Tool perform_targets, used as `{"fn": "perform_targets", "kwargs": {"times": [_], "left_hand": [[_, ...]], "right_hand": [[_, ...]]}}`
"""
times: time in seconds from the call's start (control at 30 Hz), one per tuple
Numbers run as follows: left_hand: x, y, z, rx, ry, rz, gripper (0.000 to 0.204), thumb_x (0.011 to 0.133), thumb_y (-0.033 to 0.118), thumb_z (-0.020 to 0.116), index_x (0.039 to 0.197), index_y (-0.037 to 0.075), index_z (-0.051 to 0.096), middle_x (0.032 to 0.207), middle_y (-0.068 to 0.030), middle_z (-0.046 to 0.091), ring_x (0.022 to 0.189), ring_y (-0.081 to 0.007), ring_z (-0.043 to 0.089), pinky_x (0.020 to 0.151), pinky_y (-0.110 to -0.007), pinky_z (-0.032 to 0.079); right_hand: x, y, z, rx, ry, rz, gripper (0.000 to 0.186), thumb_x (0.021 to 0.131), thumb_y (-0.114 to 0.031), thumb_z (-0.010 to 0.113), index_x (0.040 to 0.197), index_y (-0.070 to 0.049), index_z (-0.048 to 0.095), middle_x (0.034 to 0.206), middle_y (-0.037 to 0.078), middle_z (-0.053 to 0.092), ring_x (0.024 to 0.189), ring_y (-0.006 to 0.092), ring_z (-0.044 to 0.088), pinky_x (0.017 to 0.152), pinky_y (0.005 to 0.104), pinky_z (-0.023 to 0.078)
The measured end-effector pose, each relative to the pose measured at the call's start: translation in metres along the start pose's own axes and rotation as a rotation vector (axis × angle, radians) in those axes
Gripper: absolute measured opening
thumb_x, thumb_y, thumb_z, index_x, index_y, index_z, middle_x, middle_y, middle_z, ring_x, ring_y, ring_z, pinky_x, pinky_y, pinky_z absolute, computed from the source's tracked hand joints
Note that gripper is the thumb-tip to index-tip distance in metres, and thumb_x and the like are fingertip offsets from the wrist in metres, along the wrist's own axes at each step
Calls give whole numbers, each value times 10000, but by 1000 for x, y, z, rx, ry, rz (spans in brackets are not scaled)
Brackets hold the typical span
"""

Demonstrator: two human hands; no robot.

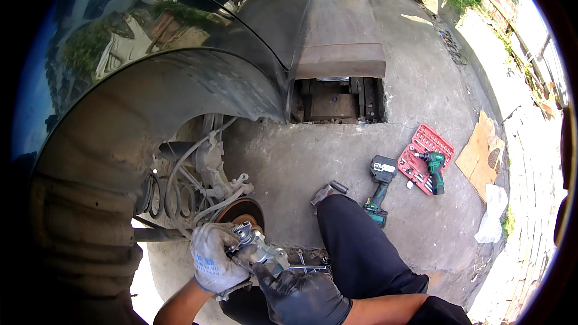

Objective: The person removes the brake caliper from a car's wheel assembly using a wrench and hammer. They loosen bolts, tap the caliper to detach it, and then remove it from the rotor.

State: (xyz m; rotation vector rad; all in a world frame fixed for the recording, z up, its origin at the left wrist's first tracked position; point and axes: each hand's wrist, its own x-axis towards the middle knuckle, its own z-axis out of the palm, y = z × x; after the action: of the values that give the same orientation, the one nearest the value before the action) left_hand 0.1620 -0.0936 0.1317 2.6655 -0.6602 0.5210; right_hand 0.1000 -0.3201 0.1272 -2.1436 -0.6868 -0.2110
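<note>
A silvery brake caliper (pixel 263 253) with a coiled spring on its upper end is held in front of the brake disc (pixel 244 212) in the wheel well. My left hand (pixel 214 259), in a pale grey work glove, is closed around the caliper's left side. From the right, my right hand (pixel 301 292), in a dark grey glove, grips its lower part; some of its fingers are hidden. Just beyond the right hand, a combination wrench (pixel 308 266) lies among other small tools on the ground.
Left are the dark car's wheel arch (pixel 150 84), coil spring (pixel 165 195) and suspension arm (pixel 214 159). Right of my knee (pixel 355 235) lie a green impact wrench (pixel 379 189), a red socket case (pixel 415 168) with a green driver (pixel 435 171), and cardboard (pixel 478 156). Ahead is an open floor pit (pixel 337 105).
</note>
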Motion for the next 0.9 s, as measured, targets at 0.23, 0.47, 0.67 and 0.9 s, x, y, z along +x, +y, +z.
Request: {"fn": "perform_targets", "kwargs": {"times": [0.23, 0.47, 0.67, 0.9], "left_hand": [[1, -2, 1, -22, 0, 12, 459, 704, 154, 949, 918, 99, 546, 893, -102, 697, 846, -321, 719, 790, -457, 494], [2, 0, 2, -8, 17, 15, 468, 698, 171, 953, 912, 100, 543, 878, -95, 693, 833, -316, 713, 787, -459, 494], [0, 1, 4, 1, 32, 1, 471, 685, 174, 958, 899, 96, 545, 876, -100, 701, 842, -313, 714, 786, -456, 494], [-2, 3, 0, 7, -31, -37, 468, 662, 144, 962, 895, 102, 559, 923, -118, 722, 860, -320, 715, 798, -458, 508]], "right_hand": [[1, 3, 1, -43, 41, -62, 465, 913, -143, 634, 1334, 18, 750, 1206, 230, 778, 963, 345, 775, 731, 461, 612], [-2, 1, -4, -6, -126, -13, 466, 903, -139, 641, 1329, 12, 754, 1185, 212, 783, 944, 336, 774, 720, 456, 607], [7, 6, -1, -6, 126, -75, 470, 881, -146, 651, 1313, 6, 755, 1142, 204, 788, 891, 335, 766, 743, 464, 596], [1, 4, -12, 15, -26, -58, 476, 854, -158, 667, 1293, 1, 756, 1087, 185, 789, 871, 332, 758, 736, 462, 585]]}}
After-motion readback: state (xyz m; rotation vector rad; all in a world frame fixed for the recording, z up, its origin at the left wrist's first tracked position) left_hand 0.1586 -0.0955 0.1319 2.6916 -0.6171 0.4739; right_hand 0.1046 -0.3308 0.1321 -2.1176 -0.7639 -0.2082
